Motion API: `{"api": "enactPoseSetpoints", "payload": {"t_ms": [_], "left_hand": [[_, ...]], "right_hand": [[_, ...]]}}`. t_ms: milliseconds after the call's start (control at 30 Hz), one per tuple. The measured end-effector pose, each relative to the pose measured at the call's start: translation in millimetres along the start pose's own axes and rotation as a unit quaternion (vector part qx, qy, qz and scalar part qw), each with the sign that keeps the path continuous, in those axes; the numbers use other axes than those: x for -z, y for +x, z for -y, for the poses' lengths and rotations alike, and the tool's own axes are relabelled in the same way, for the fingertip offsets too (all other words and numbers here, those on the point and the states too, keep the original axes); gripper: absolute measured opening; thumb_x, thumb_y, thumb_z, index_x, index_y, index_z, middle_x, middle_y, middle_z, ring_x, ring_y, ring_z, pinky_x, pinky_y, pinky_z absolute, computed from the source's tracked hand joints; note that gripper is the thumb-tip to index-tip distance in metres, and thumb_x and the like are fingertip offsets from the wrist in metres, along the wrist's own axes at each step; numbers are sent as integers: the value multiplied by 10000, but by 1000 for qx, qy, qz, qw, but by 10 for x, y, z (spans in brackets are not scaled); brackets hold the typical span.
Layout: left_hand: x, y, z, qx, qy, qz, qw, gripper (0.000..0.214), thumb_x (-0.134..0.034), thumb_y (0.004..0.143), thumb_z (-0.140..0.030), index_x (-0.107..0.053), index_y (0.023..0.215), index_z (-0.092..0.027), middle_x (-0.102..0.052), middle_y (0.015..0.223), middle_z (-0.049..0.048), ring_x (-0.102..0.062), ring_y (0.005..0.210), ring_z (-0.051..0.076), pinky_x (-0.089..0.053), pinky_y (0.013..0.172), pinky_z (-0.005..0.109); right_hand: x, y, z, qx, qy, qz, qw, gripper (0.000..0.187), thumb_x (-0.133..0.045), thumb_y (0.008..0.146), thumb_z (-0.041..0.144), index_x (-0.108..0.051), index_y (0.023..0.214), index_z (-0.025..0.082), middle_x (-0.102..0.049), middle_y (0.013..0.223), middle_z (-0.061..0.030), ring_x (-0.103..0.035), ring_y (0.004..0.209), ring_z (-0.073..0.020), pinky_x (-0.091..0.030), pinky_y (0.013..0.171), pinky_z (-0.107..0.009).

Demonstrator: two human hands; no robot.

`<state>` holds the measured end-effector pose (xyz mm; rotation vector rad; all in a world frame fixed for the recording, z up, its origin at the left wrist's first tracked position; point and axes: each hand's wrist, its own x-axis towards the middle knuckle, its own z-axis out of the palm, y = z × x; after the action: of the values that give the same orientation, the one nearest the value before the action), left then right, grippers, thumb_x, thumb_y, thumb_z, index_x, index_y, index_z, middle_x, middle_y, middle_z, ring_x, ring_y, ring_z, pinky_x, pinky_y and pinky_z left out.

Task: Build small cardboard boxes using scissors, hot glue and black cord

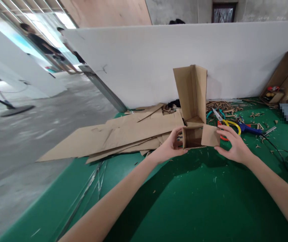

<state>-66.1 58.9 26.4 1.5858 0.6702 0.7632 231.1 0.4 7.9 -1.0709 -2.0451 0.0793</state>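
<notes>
A small folded cardboard box point(194, 136) is held up over the green table point(189, 195), its open side facing me and a tall folded flap point(191, 92) rising behind it. My left hand point(170, 148) grips the box's left side with fingers curled round the edge. My right hand point(232, 146) pinches the loose flap on the box's right side. Both forearms reach in from the bottom.
Flat cardboard sheets point(118, 136) lie stacked at the table's left edge. Scissors with yellow and orange handles point(224, 122), a blue tool point(249, 128) and cardboard scraps point(222, 107) lie behind my right hand. A white partition point(159, 60) backs the table; an open carton point(282, 79) stands far right.
</notes>
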Motion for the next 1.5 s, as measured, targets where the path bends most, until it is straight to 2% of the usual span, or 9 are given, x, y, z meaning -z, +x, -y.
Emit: {"api": "enactPoseSetpoints", "payload": {"t_ms": [100,300,833,1000,1167,1233,1300,1400,1500], "left_hand": [[8,6,7,-7,25,-4,1000,775,-807,751,-286,-382,1397,-339,-371,1534,143,-600,1224,319,-581,927,458],[23,-2,2,2,44,-13,999,768,-796,762,-282,-370,1397,-345,-306,1575,144,-590,1228,330,-602,896,464],[54,-10,-2,55,-21,25,998,788,-802,772,-244,-350,1411,-338,-272,1586,140,-635,1132,281,-615,880,470],[46,-14,3,68,-39,13,997,791,-816,750,-221,-375,1396,-337,-291,1551,137,-649,1066,248,-645,809,426],[24,-15,36,64,-69,15,995,762,-819,732,-190,-416,1365,-326,-329,1518,131,-662,991,210,-656,770,397],[18,-18,57,65,-85,16,994,745,-820,729,-186,-442,1354,-330,-365,1503,119,-667,970,202,-657,770,393],[13,-24,73,71,-102,14,992,738,-826,718,-191,-465,1345,-336,-384,1503,110,-669,1005,229,-657,768,387],[0,-37,80,80,-117,14,990,723,-828,711,-217,-491,1341,-331,-410,1500,109,-645,1104,292,-658,752,374],[-24,-46,79,88,-112,22,990,684,-814,734,-245,-509,1342,-310,-427,1483,121,-626,1140,309,-658,741,374]], "right_hand": [[22,5,6,12,-14,0,1000,491,-638,892,391,-503,1332,222,-508,1420,-177,-509,1330,-324,-475,1078,-542],[43,0,14,11,-15,4,1000,506,-627,892,391,-498,1354,227,-517,1424,-170,-510,1332,-331,-494,1055,-537],[28,-20,-5,27,4,-32,999,504,-671,857,311,-496,1325,245,-524,1410,-174,-536,1305,-334,-500,1040,-545],[39,-17,22,6,16,-52,999,434,-677,848,316,-541,1254,245,-547,1389,-171,-543,1295,-341,-496,1042,-558],[10,-18,54,-46,97,-68,992,393,-697,840,311,-584,1209,235,-551,1389,-170,-543,1297,-322,-549,984,-489],[-30,-6,55,-97,178,-87,975,349,-695,848,340,-614,1175,250,-566,1381,-148,-558,1282,-305,-550,982,-468],[-76,19,60,-162,287,-110,938,295,-692,853,395,-651,1115,265,-614,1333,-119,-593,1240,-286,-527,1012,-467],[-114,70,89,-250,461,-108,844,275,-686,836,484,-698,1013,274,-710,1189,-76,-665,1131,-273,-503,1033,-482],[-92,108,140,-311,591,-80,740,318,-655,815,511,-716,1009,267,-746,1127,-63,-677,1116,-276,-502,1036,-467]]}}
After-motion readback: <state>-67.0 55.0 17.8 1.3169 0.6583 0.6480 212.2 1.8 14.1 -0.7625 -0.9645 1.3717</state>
